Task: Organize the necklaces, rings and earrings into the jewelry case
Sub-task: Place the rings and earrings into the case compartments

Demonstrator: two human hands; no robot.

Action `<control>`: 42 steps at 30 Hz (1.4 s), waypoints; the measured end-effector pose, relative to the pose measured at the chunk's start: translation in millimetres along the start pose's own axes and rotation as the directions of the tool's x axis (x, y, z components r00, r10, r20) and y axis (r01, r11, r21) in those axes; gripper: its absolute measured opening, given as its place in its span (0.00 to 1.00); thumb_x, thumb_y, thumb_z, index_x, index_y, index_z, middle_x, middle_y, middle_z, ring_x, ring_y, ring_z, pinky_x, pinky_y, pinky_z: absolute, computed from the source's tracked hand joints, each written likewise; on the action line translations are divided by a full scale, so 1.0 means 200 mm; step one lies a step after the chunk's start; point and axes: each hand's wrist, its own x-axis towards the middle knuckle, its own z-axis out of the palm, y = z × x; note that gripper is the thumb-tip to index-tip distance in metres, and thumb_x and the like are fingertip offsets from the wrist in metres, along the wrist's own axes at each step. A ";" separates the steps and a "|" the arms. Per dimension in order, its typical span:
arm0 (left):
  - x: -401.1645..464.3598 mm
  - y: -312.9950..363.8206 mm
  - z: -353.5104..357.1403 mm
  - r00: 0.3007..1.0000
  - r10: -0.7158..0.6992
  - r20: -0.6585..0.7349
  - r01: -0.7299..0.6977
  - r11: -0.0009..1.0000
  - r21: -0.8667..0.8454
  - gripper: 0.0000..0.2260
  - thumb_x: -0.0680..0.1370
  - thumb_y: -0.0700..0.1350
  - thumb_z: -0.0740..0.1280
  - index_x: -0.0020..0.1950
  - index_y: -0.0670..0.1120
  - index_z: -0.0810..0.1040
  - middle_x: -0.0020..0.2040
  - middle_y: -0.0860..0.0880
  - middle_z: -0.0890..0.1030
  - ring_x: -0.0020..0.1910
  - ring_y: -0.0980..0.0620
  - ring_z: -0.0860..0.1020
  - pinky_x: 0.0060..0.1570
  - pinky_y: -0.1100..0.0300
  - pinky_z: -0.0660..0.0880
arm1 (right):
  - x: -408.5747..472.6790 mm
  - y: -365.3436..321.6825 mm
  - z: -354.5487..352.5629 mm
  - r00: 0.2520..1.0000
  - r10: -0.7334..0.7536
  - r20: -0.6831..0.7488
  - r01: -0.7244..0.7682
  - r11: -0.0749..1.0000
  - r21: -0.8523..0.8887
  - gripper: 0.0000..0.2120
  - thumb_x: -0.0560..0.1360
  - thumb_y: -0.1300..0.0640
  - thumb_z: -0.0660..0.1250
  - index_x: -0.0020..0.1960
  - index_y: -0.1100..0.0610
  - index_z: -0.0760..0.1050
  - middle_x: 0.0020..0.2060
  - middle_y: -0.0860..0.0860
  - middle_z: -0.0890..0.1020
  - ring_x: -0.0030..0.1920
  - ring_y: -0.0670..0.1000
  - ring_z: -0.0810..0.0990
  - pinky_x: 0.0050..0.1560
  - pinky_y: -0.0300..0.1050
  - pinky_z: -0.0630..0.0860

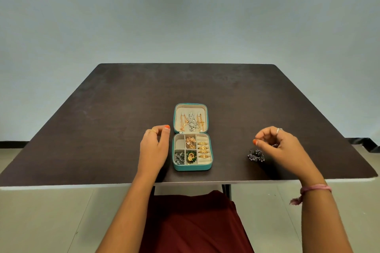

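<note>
A teal jewelry case point(192, 168) lies open on the middle of the dark table point(102, 119). Gold and silver necklaces point(191, 122) hang in its lid. Its base holds gold rings point(203, 149) in the right slots, with gold earrings point(190, 142), green-gold earrings point(191, 157) and silver earrings point(179, 158) in other compartments. My left hand point(154, 148) rests just left of the case, fingers loosely curled, holding nothing. My right hand point(279, 146) hovers to the right, fingers curled and seeming to pinch a small dark earring point(274, 145). Below it, dark earrings point(256, 155) lie on the table.
One compartment point(179, 144) at the base's upper left is empty. The table's near edge point(185, 183) runs just in front of the case. My lap in dark red cloth point(195, 222) is below it.
</note>
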 end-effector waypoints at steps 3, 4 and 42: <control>-0.02 0.10 0.03 0.994 0.083 -0.071 -0.084 0.996 -0.021 0.10 0.80 0.49 0.62 0.60 0.48 0.75 0.54 0.51 0.72 0.42 0.62 0.73 0.37 0.73 0.70 | -0.01 0.04 -0.03 0.999 0.032 -0.039 -0.033 0.999 -0.017 0.03 0.74 0.60 0.71 0.44 0.53 0.78 0.38 0.48 0.81 0.37 0.42 0.77 0.37 0.27 0.70; -0.03 0.14 0.04 0.991 0.115 -0.075 -0.117 0.993 -0.030 0.10 0.80 0.48 0.62 0.60 0.48 0.75 0.54 0.52 0.72 0.40 0.62 0.74 0.37 0.74 0.71 | -0.01 0.05 -0.03 0.998 0.044 -0.042 -0.045 0.999 -0.022 0.03 0.74 0.60 0.70 0.45 0.53 0.78 0.38 0.48 0.81 0.38 0.42 0.77 0.37 0.27 0.70; -0.24 0.42 0.62 0.861 0.131 0.491 0.027 0.953 -0.301 0.07 0.78 0.46 0.66 0.54 0.50 0.81 0.48 0.57 0.80 0.48 0.62 0.77 0.44 0.69 0.71 | -0.04 0.07 -0.05 0.999 0.049 -0.007 -0.049 0.995 -0.085 0.03 0.74 0.57 0.70 0.46 0.51 0.81 0.40 0.44 0.83 0.42 0.40 0.80 0.39 0.29 0.72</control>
